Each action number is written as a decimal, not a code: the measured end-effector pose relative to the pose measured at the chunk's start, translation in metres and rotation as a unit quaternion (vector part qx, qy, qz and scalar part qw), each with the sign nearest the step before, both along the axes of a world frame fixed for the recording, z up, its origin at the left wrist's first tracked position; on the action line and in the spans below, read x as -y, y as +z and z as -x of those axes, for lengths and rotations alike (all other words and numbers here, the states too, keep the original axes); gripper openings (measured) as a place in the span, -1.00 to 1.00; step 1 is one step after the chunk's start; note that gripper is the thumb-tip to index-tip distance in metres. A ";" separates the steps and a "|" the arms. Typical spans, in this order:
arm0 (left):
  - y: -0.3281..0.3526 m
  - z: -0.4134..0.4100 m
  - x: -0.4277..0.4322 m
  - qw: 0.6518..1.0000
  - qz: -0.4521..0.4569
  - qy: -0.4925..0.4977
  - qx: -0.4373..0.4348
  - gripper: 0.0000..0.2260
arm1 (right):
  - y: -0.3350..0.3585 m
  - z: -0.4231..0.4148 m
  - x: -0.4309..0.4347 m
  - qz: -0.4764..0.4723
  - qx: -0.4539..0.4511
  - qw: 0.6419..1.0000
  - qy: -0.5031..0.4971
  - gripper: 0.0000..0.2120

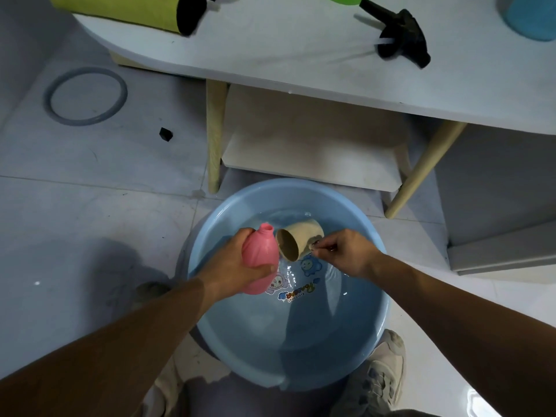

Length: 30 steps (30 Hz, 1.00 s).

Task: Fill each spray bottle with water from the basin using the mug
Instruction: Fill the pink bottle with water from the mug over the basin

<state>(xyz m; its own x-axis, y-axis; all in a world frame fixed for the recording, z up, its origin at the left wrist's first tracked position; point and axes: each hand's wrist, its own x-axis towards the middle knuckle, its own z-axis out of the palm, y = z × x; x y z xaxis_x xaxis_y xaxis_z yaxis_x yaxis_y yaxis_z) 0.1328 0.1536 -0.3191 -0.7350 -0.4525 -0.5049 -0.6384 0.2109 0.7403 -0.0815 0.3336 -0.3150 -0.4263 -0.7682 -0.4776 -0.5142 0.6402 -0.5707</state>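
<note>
Underfoot, pale tiles (90, 212) bear the blue basin (285, 184) beside a table (301, 61).

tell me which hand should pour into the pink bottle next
Right, likely: the right hand holds the beige mug by its handle, mouth tilted toward the pink spray bottle, while the left hand grips that bottle over the blue basin.
</note>
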 end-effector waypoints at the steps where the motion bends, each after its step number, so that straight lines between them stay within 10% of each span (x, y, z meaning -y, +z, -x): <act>1: -0.001 -0.001 0.000 1.000 0.003 0.002 0.000 -0.24 | -0.001 -0.001 -0.001 0.000 -0.026 1.000 0.017 -0.83; 30: -0.006 -0.016 0.003 0.999 0.034 0.020 -0.003 -0.24 | -0.017 -0.025 -0.019 0.002 -0.108 0.989 0.097 -0.86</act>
